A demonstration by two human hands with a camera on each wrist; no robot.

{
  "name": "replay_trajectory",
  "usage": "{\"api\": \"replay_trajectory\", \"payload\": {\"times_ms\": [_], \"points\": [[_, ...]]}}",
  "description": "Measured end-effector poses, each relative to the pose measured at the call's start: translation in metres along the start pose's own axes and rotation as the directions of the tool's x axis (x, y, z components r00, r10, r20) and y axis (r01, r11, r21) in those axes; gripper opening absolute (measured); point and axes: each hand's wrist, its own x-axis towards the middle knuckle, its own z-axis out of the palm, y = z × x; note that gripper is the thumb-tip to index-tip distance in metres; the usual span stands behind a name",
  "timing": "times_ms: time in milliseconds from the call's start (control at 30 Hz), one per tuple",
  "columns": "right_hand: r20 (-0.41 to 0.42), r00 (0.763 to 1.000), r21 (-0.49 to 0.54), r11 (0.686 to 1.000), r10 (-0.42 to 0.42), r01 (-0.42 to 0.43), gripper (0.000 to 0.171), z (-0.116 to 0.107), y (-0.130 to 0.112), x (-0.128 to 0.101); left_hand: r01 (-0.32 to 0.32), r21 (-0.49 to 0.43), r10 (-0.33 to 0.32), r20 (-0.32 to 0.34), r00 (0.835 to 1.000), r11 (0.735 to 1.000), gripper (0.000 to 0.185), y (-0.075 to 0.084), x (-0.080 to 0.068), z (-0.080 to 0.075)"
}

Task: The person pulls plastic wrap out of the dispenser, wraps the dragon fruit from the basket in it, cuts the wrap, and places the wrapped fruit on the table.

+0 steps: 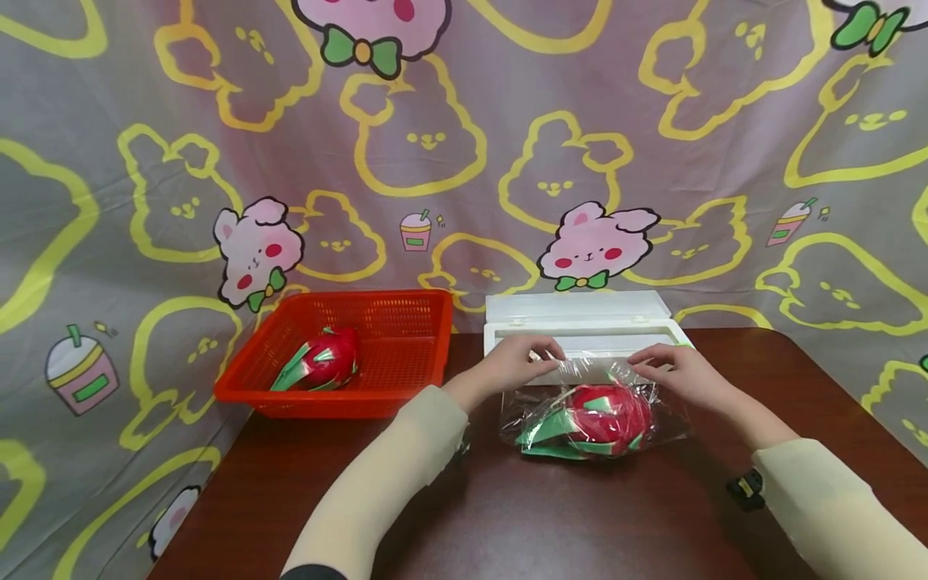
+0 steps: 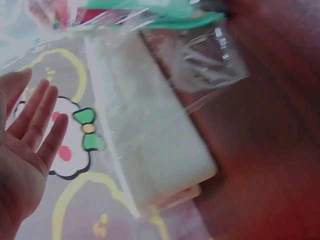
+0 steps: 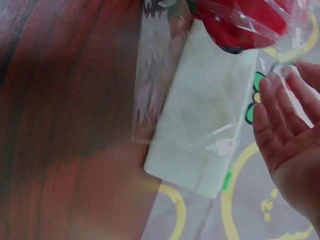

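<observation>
Both of your hands sat at the far edge of the clear plastic bag [image 1: 594,415]: your left hand [image 1: 516,360] at its left corner, your right hand [image 1: 677,372] at its right. Each wrist view showed straight, relaxed fingers touching the film rather than pinching it. Inside the bag lay a red dragon fruit [image 1: 605,417] with green scales, resting on the dark wooden table [image 1: 507,515] just in front of the white box [image 1: 580,322].

You seemed to be at the bag's mouth, closing or smoothing it (the seal itself was too blurred to read). A next move would call for an even press along that edge.

Further out to the left, a second dragon fruit [image 1: 322,360] lay in the red basket [image 1: 406,354]. The white box stood close behind your fingers, crowding the bag's far edge.
</observation>
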Motion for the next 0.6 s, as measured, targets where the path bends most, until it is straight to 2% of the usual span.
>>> {"api": "replay_trajectory", "payload": {"times_ms": [100,200,333,433,600], "points": [[-0.005,0.999,-0.015,0.999,-0.032,0.032,0.025,-0.005,0.001,-0.007,-0.044,-0.004,0.044,0.047,0.998,0.999,0.01,0.005,0.0,-0.007],[0.038,0.998,0.045,0.998,-0.044,0.043,0.031,-0.005,0.003,-0.012,-0.071,-0.03,0.074,0.138,0.988,0.997,0.012,0.008,0.001,-0.009],[0.114,0.991,0.155,0.986,-0.073,0.055,0.047,0.002,0.007,-0.014,-0.081,-0.053,0.092,0.261,0.961,0.995,0.014,0.012,0.002,-0.008],[0.147,0.984,0.209,0.975,-0.102,0.07,0.055,0.005,0.009,-0.015,-0.075,-0.059,0.09,0.321,0.943,0.995,0.015,0.013,0.004,-0.007],[0.17,0.976,0.239,0.967,-0.133,0.09,0.052,0.007,0.012,-0.014,-0.05,-0.054,0.068,0.406,0.911,0.997,0.015,0.015,0.008,-0.004]]}}
